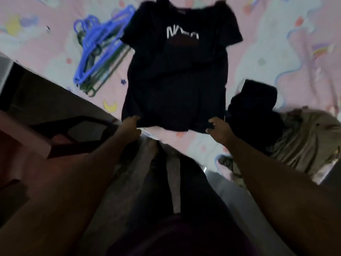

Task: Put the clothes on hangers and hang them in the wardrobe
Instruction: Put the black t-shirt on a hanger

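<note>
Right now I have the black T-shirt (177, 74) spread on the bed (276, 43), left hand (132, 127) and right hand (218, 129) each pinching a hem corner. I'd pull evenly to flatten it. One blurred pile of hangers (99, 50), uncountable; two more garments (280, 126) alongside.

Matt black cloth T-shirt (177, 74); smooth, probably plastic hangers (97, 47); soft printed cloth bedsheet (276, 43).

Black printed t-shirt (177, 74) lies flat on bed, blue hangers (99, 47) beside it.
</note>
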Demonstrator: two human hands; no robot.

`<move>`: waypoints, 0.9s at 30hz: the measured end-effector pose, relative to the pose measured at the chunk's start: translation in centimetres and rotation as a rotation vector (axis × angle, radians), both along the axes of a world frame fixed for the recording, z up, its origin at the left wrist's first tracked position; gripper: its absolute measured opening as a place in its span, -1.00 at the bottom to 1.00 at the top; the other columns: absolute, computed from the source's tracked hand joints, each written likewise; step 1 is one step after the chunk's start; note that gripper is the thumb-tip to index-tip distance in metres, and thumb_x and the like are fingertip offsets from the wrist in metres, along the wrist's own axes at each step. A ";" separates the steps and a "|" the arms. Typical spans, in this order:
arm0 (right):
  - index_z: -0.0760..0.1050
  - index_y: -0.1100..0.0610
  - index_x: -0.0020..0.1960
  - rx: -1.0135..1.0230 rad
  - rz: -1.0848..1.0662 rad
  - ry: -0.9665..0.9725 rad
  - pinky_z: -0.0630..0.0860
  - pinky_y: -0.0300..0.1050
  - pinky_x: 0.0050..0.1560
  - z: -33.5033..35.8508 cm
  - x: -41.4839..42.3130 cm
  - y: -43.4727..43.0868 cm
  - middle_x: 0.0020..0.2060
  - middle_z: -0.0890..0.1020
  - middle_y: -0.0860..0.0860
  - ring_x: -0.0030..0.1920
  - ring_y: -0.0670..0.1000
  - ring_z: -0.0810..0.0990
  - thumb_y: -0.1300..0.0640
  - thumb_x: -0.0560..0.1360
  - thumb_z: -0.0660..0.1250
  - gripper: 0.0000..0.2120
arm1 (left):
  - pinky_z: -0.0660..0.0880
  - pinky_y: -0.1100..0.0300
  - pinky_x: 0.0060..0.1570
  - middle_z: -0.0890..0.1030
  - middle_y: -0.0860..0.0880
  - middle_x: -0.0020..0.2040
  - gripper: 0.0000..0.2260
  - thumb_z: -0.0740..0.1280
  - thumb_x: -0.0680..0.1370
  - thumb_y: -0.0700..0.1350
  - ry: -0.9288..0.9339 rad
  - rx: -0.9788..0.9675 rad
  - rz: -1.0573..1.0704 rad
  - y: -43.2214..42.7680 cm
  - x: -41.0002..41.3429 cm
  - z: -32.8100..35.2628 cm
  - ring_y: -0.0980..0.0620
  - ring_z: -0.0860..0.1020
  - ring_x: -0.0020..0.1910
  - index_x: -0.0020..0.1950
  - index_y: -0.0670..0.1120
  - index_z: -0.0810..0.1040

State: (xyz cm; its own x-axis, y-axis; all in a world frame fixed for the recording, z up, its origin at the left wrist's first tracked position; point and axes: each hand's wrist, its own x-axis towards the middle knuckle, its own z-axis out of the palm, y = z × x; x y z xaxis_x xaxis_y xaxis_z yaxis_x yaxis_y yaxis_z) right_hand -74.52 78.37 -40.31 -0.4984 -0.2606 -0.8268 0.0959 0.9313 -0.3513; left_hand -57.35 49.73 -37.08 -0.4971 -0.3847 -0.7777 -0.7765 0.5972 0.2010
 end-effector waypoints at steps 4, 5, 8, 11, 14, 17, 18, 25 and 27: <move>0.43 0.23 0.35 0.026 0.098 0.090 0.35 0.01 0.28 -4.0 2.5 0.1 0.28 0.45 0.24 0.29 0.24 0.45 0.18 0.51 0.40 -0.57 | 0.36 -0.02 0.31 0.43 -0.27 0.35 -0.47 0.36 0.47 -0.28 0.045 -0.040 0.010 -0.7 1.4 -4.3 -0.25 0.43 0.32 0.44 -0.20 0.38; 0.42 0.22 0.36 0.030 0.130 0.113 0.34 0.03 0.29 -5.1 2.8 -0.1 0.31 0.41 0.23 0.30 0.24 0.42 0.17 0.50 0.41 -0.54 | 0.36 -0.05 0.31 0.41 -0.27 0.35 -0.47 0.37 0.48 -0.27 0.051 -0.065 -0.006 -1.2 1.5 -5.4 -0.26 0.41 0.32 0.44 -0.20 0.37; 0.41 0.20 0.37 0.058 0.253 0.221 0.37 0.11 0.29 -7.6 3.2 -0.4 0.30 0.36 0.24 0.31 0.27 0.35 0.11 0.46 0.47 -0.47 | 0.38 -0.13 0.30 0.37 -0.26 0.34 -0.46 0.42 0.49 -0.19 0.023 -0.113 -0.060 -2.4 1.3 -7.6 -0.28 0.39 0.31 0.44 -0.20 0.35; 0.52 0.19 0.18 0.071 0.308 0.389 0.45 0.15 0.13 -9.2 3.0 -0.5 0.18 0.42 0.25 0.19 0.30 0.40 0.14 0.48 0.42 -0.70 | 0.41 -0.13 0.22 0.40 -0.26 0.28 -0.53 0.42 0.48 -0.20 0.031 -0.165 -0.133 -3.2 0.8 -9.1 -0.28 0.40 0.26 0.36 -0.21 0.40; 0.61 0.23 -0.01 0.003 0.180 0.403 0.46 0.09 0.05 -9.6 2.4 -0.3 0.06 0.49 0.25 0.08 0.29 0.48 0.21 0.52 0.33 -0.88 | 0.45 -0.11 0.11 0.50 -0.27 0.15 -0.71 0.35 0.51 -0.23 0.099 -0.225 -0.152 -3.7 0.4 -9.4 -0.29 0.47 0.16 0.22 -0.26 0.52; 0.55 0.24 -0.06 -0.029 -0.014 0.318 0.39 -0.06 -0.10 -8.4 1.7 0.0 -0.11 0.57 0.18 -0.07 0.19 0.52 0.22 0.56 0.28 -0.89 | 0.45 -0.01 0.03 0.59 -0.25 0.07 -0.80 0.34 0.52 -0.23 0.172 -0.170 -0.106 -4.1 0.4 -8.8 -0.26 0.53 0.06 0.11 -0.27 0.60; 0.52 0.26 -0.05 -0.043 -0.103 0.305 0.32 -0.12 -0.15 -7.7 1.5 0.2 -0.16 0.55 0.14 -0.11 0.12 0.50 0.22 0.58 0.26 -0.89 | 0.44 0.04 -0.01 0.62 -0.23 0.04 -0.82 0.35 0.52 -0.23 0.198 -0.134 -0.057 -4.3 0.5 -8.4 -0.23 0.55 0.03 0.08 -0.26 0.61; 0.37 0.31 0.07 -0.071 -0.395 0.523 0.32 -0.09 -0.16 -2.5 0.1 1.5 -0.21 0.45 0.10 -0.18 0.11 0.43 0.28 0.59 0.11 -0.87 | 0.38 0.16 -0.18 0.53 -0.08 -0.17 -0.85 0.15 0.65 -0.22 0.397 -0.069 0.394 -5.9 -0.3 -3.9 -0.03 0.47 -0.14 0.01 -0.20 0.50; 0.36 0.26 0.07 -0.105 -0.253 0.610 0.32 -0.02 -0.19 -0.9 -0.5 1.3 -0.22 0.49 0.12 -0.20 0.18 0.49 0.14 0.61 0.19 -0.83 | 0.39 0.20 -0.18 0.54 -0.08 -0.15 -0.83 0.09 0.67 -0.21 0.464 -0.112 0.489 -6.2 -1.2 -2.7 -0.04 0.46 -0.10 0.05 -0.20 0.46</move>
